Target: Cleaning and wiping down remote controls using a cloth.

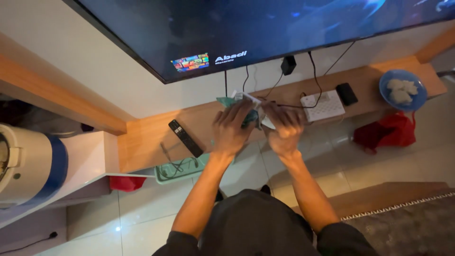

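A wall-mounted television (284,28) fills the far side, its cables hanging to the long wooden shelf (151,142) beneath, probably so the small boxes can sit close to it. At the left, a white and blue rice cooker (28,163) stands on a white counter. On the shelf, from right to left, lie a blue bowl (403,90) of pale lumps, a small black box (347,93), a white router (323,105) and a black remote control (185,138); a red bag (386,131) slumps on the tiled floor below.

Over the shelf's middle, both hands are raised together. The left hand (231,129) curls round a teal and white packet (241,108), and the right hand (284,129) pinches its right end, seemingly to steady it. The packet's long axis runs roughly left to right; which end leads I cannot tell.
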